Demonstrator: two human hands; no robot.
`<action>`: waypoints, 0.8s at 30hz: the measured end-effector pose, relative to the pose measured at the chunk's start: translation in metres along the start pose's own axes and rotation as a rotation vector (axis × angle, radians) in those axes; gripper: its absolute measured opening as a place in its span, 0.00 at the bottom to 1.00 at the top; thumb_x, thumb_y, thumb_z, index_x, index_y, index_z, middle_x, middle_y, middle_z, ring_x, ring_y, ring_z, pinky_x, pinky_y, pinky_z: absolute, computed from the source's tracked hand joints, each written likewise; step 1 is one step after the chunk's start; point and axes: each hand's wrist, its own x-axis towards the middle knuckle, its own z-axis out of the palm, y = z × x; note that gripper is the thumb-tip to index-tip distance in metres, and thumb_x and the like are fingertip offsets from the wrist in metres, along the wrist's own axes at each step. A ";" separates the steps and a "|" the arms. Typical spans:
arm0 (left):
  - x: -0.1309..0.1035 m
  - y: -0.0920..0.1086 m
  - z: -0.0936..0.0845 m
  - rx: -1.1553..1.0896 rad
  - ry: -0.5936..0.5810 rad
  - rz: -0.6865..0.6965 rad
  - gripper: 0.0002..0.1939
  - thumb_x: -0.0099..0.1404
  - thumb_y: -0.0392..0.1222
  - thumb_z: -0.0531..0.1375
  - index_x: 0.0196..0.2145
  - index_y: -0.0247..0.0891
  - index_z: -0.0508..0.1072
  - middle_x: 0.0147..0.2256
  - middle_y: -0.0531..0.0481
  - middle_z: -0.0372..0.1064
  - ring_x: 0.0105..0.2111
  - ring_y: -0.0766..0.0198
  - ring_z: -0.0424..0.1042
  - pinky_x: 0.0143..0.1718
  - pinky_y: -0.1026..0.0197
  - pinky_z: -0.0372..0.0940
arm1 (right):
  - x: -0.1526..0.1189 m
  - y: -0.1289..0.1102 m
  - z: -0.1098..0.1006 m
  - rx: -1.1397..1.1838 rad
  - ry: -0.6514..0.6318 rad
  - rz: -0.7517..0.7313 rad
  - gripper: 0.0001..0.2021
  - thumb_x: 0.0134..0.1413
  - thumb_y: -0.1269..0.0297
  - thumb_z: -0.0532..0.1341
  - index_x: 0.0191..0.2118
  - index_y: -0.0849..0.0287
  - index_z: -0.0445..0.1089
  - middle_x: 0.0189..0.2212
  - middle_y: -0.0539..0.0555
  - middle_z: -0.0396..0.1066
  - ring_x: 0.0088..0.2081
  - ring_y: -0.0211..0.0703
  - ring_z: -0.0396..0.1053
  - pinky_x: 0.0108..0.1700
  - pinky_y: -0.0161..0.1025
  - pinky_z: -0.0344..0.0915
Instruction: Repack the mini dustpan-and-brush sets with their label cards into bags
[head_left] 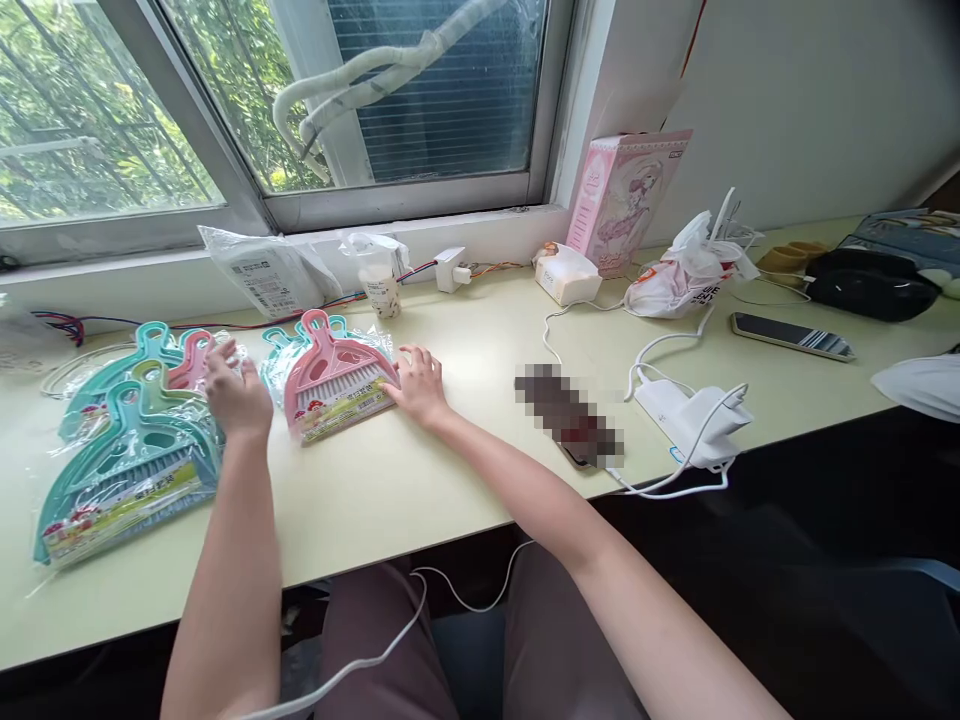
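My right hand (420,385) lies at the right end of a pink dustpan and brush set (337,375) in clear wrap, its thumb touching the label corner and its other fingers stretched out. Beneath that pink set, teal handles of another wrapped set (279,345) stick out. My left hand (238,398) is raised beside the left pile, fingers apart and slightly blurred, next to a pink handle (196,358). In front in that pile lies a teal dustpan and brush set (131,475); a green handle (154,385) and another teal set (154,340) lie behind it.
Along the window sill are a plastic-wrapped packet (274,275), a drink cup (382,285) and thin wires. To the right are a tissue pack (566,275), a pink box (626,200), a white bag (682,275), a phone (791,336), a blurred-out device (570,420) and a white charger (686,415) with cables.
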 end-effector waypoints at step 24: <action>-0.037 0.039 0.091 0.110 -0.282 0.398 0.31 0.73 0.53 0.44 0.67 0.36 0.58 0.70 0.40 0.47 0.70 0.48 0.45 0.70 0.43 0.31 | 0.006 0.006 0.002 0.001 -0.095 0.024 0.13 0.63 0.59 0.59 0.49 0.60 0.63 0.53 0.60 0.67 0.59 0.52 0.59 0.62 0.49 0.57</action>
